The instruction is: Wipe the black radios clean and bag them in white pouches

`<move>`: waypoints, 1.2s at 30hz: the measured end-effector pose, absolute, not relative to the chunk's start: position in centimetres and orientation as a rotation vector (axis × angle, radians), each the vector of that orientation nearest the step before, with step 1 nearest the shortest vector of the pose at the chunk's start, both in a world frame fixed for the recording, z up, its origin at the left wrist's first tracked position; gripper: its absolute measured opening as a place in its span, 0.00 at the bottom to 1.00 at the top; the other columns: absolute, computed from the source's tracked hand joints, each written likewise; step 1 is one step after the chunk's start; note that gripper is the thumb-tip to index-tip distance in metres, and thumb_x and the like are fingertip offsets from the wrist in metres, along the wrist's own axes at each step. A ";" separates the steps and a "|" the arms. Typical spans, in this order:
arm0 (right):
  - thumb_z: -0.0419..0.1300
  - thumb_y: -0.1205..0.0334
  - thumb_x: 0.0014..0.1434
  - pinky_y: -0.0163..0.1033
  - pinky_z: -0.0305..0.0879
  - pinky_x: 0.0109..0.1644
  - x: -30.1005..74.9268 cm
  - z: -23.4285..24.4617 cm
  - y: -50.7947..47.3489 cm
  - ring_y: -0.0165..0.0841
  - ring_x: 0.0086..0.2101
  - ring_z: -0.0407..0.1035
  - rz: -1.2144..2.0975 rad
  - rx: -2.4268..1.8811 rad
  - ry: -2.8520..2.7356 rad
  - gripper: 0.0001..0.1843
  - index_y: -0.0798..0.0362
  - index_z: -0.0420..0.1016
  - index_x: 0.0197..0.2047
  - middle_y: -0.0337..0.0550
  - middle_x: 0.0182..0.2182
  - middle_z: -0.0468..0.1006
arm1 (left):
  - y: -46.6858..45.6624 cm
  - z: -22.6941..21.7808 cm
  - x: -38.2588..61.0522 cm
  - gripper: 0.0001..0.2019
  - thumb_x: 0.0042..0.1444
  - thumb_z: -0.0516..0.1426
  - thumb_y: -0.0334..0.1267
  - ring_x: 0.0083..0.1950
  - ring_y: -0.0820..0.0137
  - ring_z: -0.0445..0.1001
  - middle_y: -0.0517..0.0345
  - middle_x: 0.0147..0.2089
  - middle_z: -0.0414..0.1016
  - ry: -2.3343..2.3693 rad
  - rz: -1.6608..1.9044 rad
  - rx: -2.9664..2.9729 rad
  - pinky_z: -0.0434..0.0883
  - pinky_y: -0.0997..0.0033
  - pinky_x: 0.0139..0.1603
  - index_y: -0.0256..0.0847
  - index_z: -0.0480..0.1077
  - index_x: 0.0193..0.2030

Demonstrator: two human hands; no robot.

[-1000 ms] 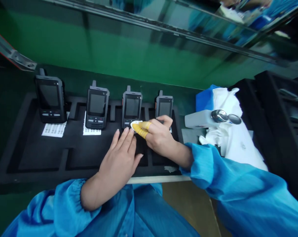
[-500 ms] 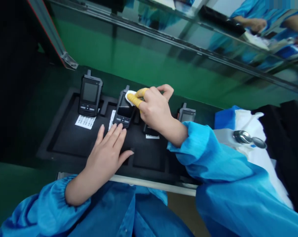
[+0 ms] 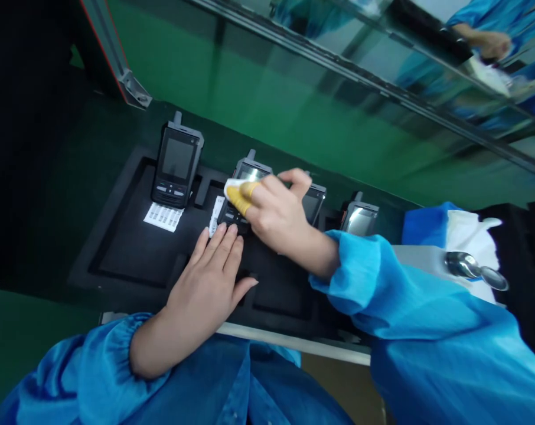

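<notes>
Several black handheld radios with stub antennas stand in a row in a black foam tray point(image 3: 130, 265). My right hand point(image 3: 279, 215) presses a white wipe point(image 3: 232, 190) against the face of the second radio point(image 3: 250, 172), with a yellow finger cot point(image 3: 238, 199) showing on a finger. The hand hides the radio's lower face and part of the third radio point(image 3: 314, 203). My left hand point(image 3: 212, 271) lies flat on the foam, fingers apart, its fingertips just below the second radio. Printed white label sheets point(image 3: 163, 216) lie below the first radio point(image 3: 178, 162).
A white cloth point(image 3: 469, 236) and a blue pad point(image 3: 422, 227) lie to the right, with a metal-rimmed lens point(image 3: 465, 265) on a white device. A white bench edge point(image 3: 294, 343) runs below the tray. An angled glass panel above reflects blue sleeves.
My right hand has moved down the second radio's face with the wipe. The view has turned, shifting the row to the right. My left hand stays flat on the foam.
</notes>
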State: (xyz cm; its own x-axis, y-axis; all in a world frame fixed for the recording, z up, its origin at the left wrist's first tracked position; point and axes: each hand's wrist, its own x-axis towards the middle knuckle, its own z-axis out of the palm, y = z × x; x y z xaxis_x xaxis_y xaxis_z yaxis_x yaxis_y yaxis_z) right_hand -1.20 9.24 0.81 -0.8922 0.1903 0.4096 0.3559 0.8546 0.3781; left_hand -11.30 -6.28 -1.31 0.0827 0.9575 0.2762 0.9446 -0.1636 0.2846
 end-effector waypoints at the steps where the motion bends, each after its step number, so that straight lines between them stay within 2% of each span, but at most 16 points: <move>1: 0.46 0.66 0.67 0.45 0.45 0.48 -1.1 0.8 8.9 0.29 0.36 0.60 -0.619 -0.324 -2.674 0.17 0.48 0.75 0.34 0.34 0.31 0.74 | -6.3 -1.3 -11.3 0.25 0.65 0.48 0.45 0.65 0.51 0.63 0.34 0.61 0.67 2.009 0.628 2.278 0.60 0.45 0.65 0.23 0.65 0.59; 3: 0.49 0.67 0.66 0.45 0.45 0.48 -1.1 0.7 8.5 0.28 0.35 0.60 -0.618 -0.247 -2.643 0.15 0.49 0.75 0.34 0.34 0.31 0.74 | -6.3 -1.4 -11.2 0.25 0.65 0.47 0.45 0.64 0.51 0.64 0.34 0.61 0.67 2.021 0.638 2.269 0.61 0.45 0.65 0.23 0.64 0.59; 9: 0.46 0.68 0.66 0.46 0.45 0.49 -1.6 0.5 10.8 0.29 0.38 0.60 -0.714 -0.684 -2.521 0.18 0.51 0.73 0.30 0.36 0.34 0.74 | -6.3 -1.5 -11.1 0.25 0.65 0.48 0.44 0.64 0.49 0.64 0.32 0.62 0.66 2.037 0.637 2.285 0.62 0.43 0.63 0.23 0.65 0.58; 12: 0.45 0.70 0.66 0.45 0.45 0.47 -0.6 0.3 11.4 0.30 0.37 0.60 -0.726 -0.742 -2.497 0.19 0.50 0.75 0.33 0.37 0.33 0.73 | -6.3 -1.5 -11.1 0.25 0.65 0.47 0.44 0.64 0.49 0.64 0.33 0.62 0.65 2.035 0.624 2.289 0.62 0.43 0.63 0.23 0.65 0.59; 16: 0.48 0.71 0.64 0.45 0.43 0.47 1.6 -0.2 8.9 0.30 0.36 0.60 -0.573 -0.634 -2.560 0.15 0.50 0.76 0.41 0.39 0.33 0.74 | -6.3 -1.5 -11.0 0.25 0.65 0.46 0.44 0.65 0.49 0.63 0.33 0.63 0.65 2.035 0.601 2.293 0.62 0.45 0.64 0.23 0.64 0.59; 21: 0.50 0.68 0.65 0.44 0.44 0.47 2.4 -0.3 5.6 0.29 0.35 0.61 -0.408 -0.408 -2.692 0.14 0.53 0.77 0.40 0.39 0.34 0.77 | -6.3 -1.7 -11.0 0.26 0.65 0.47 0.44 0.66 0.49 0.61 0.32 0.64 0.63 2.006 0.625 2.261 0.58 0.45 0.66 0.23 0.61 0.61; 27: 0.46 0.67 0.66 0.47 0.41 0.49 0.5 0.0 10.2 0.31 0.41 0.62 -0.436 -0.747 -2.563 0.17 0.44 0.75 0.46 0.37 0.38 0.75 | -6.3 -1.7 -11.3 0.25 0.64 0.48 0.44 0.66 0.49 0.62 0.30 0.63 0.64 2.016 0.620 2.304 0.61 0.45 0.64 0.23 0.63 0.59; 29: 0.45 0.67 0.67 0.47 0.40 0.49 0.1 -0.2 10.7 0.31 0.41 0.62 -0.428 -0.776 -2.583 0.18 0.44 0.75 0.45 0.37 0.37 0.75 | -6.2 -1.6 -11.3 0.25 0.64 0.49 0.44 0.65 0.49 0.62 0.30 0.63 0.64 2.011 0.599 2.327 0.62 0.45 0.64 0.22 0.63 0.59; 31: 0.46 0.67 0.67 0.46 0.40 0.49 0.1 -0.6 9.7 0.30 0.39 0.61 -0.436 -0.623 -2.623 0.17 0.47 0.76 0.43 0.37 0.35 0.76 | -6.1 -1.5 -11.2 0.26 0.64 0.50 0.43 0.65 0.48 0.62 0.29 0.62 0.65 2.002 0.601 2.334 0.63 0.45 0.63 0.21 0.63 0.59; 33: 0.49 0.68 0.66 0.45 0.41 0.48 0.4 -0.7 7.9 0.29 0.36 0.61 -0.445 -0.451 -2.636 0.14 0.51 0.76 0.42 0.38 0.33 0.76 | -6.1 -1.2 -11.3 0.24 0.64 0.50 0.42 0.63 0.50 0.65 0.31 0.60 0.68 1.989 0.686 2.326 0.64 0.46 0.63 0.21 0.65 0.57; 36: 0.51 0.69 0.65 0.44 0.42 0.47 0.7 -0.2 5.8 0.28 0.34 0.60 -0.408 -0.299 -2.662 0.13 0.53 0.77 0.39 0.38 0.31 0.76 | -6.7 -0.5 -12.1 0.14 0.63 0.51 0.36 0.55 0.59 0.75 0.41 0.50 0.78 1.992 1.018 2.250 0.66 0.51 0.62 0.28 0.71 0.49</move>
State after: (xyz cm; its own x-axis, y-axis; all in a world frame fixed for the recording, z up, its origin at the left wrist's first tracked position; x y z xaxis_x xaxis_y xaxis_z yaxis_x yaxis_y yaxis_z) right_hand 0.73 5.84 -0.18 -0.8849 0.1441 0.4430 0.2701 0.9335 0.2359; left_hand -12.06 -6.68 -0.50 0.0062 0.8802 0.4745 0.9003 -0.2115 0.3805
